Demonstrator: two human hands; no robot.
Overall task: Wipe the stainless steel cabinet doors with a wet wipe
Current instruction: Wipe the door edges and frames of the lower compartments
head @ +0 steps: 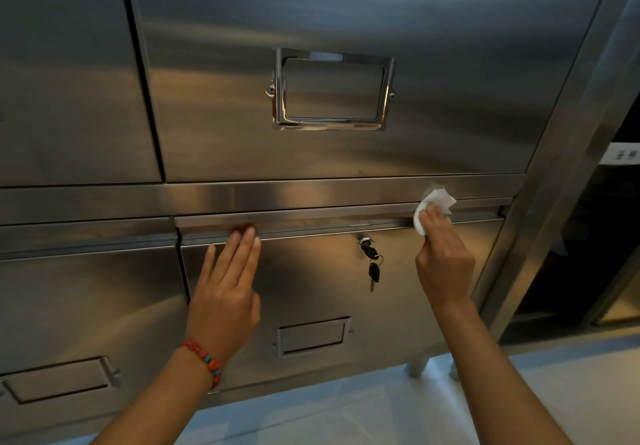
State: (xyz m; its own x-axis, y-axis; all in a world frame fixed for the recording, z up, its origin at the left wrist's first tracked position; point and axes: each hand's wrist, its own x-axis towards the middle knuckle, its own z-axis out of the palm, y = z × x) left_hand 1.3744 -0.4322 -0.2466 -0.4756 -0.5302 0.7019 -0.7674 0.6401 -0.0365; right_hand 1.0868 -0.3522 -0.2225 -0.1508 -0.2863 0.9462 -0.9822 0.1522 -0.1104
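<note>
While the left hand (227, 292), wearing a red beaded bracelet (204, 361), lies flat with straight fingers on the lower stainless steel cabinet door (311, 289), the right hand (445, 261) presses a crumpled white wet wipe (431, 204) against that door's top edge, right of the dangling black keys (372, 264).

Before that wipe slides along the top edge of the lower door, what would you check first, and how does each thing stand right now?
1. Wet wipe in the right hand: ok, the fingers press it onto the top edge of the lower door.
2. Left hand steadying the door: ok, flat on it with straight fingers reaching the edge.
3. Path along the edge: not ok, the left fingertips lie on it further left.
4. Keys in the lock: ok, they hang below the edge, out of the wipe's line.
5. Wipe still damp: cannot tell.
6. Door fully closed: cannot tell.
</note>
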